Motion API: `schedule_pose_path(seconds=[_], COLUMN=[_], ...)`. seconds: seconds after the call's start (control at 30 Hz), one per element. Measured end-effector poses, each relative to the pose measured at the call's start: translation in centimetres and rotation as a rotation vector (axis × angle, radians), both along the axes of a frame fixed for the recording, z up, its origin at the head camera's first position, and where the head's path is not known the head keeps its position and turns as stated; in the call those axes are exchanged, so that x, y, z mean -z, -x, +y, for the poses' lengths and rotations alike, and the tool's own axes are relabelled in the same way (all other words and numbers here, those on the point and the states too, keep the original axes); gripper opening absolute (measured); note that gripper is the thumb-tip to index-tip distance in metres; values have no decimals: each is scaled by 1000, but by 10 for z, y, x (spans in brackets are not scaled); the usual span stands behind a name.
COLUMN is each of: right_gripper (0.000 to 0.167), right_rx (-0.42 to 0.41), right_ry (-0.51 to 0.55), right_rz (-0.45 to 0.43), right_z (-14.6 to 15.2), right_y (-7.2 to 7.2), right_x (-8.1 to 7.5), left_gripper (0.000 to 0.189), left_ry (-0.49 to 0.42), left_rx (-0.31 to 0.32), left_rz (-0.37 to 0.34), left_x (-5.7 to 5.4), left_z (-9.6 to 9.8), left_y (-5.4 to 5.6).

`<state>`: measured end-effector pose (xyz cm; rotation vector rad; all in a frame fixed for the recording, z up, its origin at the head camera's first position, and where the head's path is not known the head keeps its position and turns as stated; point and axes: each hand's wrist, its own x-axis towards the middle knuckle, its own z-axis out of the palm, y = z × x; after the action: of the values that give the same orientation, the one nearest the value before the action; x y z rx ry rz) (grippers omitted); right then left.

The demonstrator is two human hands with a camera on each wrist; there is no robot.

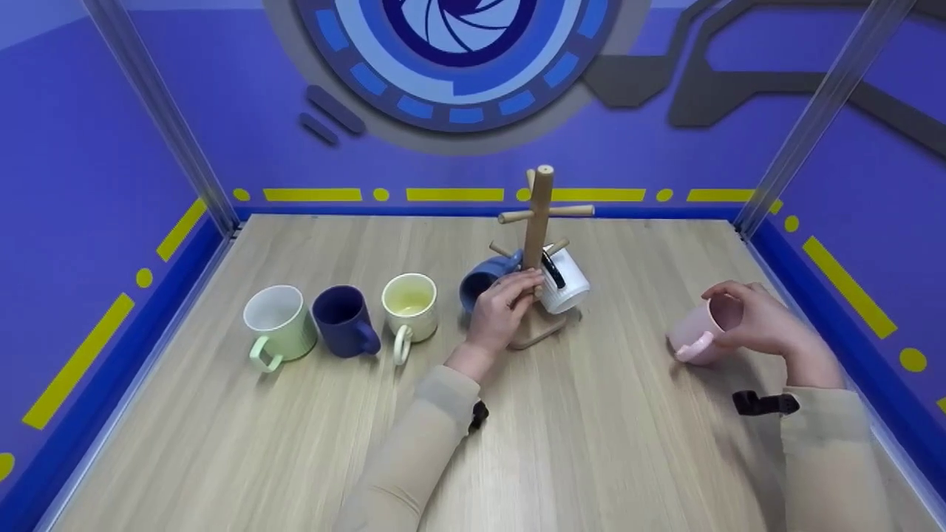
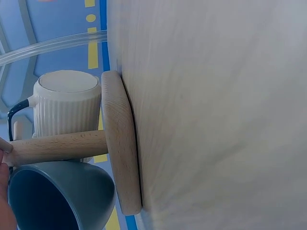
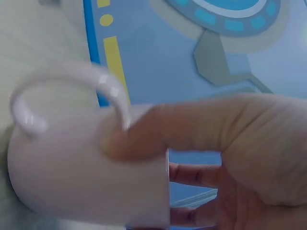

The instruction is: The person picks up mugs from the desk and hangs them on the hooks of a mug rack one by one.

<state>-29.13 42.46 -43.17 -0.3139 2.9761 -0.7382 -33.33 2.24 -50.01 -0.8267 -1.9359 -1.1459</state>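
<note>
A wooden mug tree [image 1: 538, 236] stands past the middle of the table, and my left hand [image 1: 497, 314] grips its post low down. On its lower pegs hang a blue mug [image 2: 62, 196], mouth toward me, and a white ribbed mug [image 1: 567, 284] with a black handle. Off to the right, my right hand [image 1: 757, 321] holds a pink mug [image 1: 695, 332], thumb on the outer wall near the handle and fingers at the far side of the rim. The pink mug is tilted; whether its base touches the table is unclear.
Left of the mug tree, a pale green mug [image 1: 284, 325], a dark blue mug [image 1: 344, 325] and a cream mug [image 1: 414, 314] stand upright in a row. Blue panels [image 1: 355, 162] wall the table at the back and both sides.
</note>
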Motion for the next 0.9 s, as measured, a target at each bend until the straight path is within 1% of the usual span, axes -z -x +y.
schedule_pose_path(seconds=[0.1,0.17,0.23,0.33,0.57,0.67,0.77,0.83,0.9], right_gripper=[64,66,66,63,48,39,33,33,35], right_rx=[-23,-44,-59,-81,-119,-161,-213,-250,-281], right_ry=[115,226,332,441,586,669,753,811,863], right_rz=[-36,-88,-146,-189,-250,-297,-345,-377,-402], right_z=[-6,-12,-18,-29,-50,-58,-66,-71,-75], right_y=[-1,-2,-2,-1,-1,-2,-3,-4,-5], right_x=[-1,-1,1,7,23,28,32,35,37], left_gripper=[28,26,26,27,28,28,28,29,31], left_ry=[8,15,17,16,3,-6,11,42,81], left_rx=[-3,-3,-5,-10,-10,-13,-26,-37,-36], left_rz=[-6,-8,-8,-9,1,17,22,4,-47], left_x=[0,0,0,0,0,0,-1,-4,-9], left_z=[0,0,0,-1,-1,0,0,-1,-4], left_y=[0,0,-1,-1,-2,-2,-3,-6,-12])
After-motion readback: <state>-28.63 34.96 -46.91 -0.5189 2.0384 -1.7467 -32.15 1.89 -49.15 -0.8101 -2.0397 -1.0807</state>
